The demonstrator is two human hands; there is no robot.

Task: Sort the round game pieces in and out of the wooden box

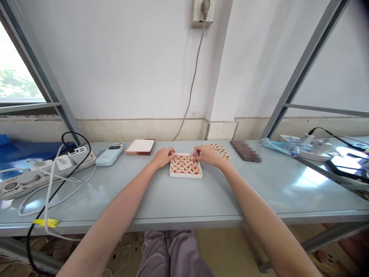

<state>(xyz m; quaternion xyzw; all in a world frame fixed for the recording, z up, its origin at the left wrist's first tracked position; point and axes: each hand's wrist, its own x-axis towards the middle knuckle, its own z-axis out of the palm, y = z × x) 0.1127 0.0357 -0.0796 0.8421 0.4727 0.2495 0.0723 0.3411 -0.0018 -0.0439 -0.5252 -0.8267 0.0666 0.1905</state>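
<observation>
A shallow white box (pixel 186 176) lies on the table in front of me, filled with rows of round Chinese chess pieces (pixel 188 167) with red characters. My left hand (pixel 163 157) is at the box's far left corner, its fingers closed on the rim. At the far right corner, the fingers of my right hand (pixel 208 154) are bent together over a piece in the back row, which they partly hide. Just behind my right hand lies a cluster of loose pieces with black characters (pixel 221 151), partly covered by it.
A box lid (pixel 140 147) lies back left. Further left are a white power bank (pixel 109 156), cables and a loaded power strip (pixel 29 179). To the right lie a dark phone (pixel 245 150), a blue plastic bag (pixel 279 147) and chargers (pixel 314 148). Metal posts flank the table (pixel 184 204).
</observation>
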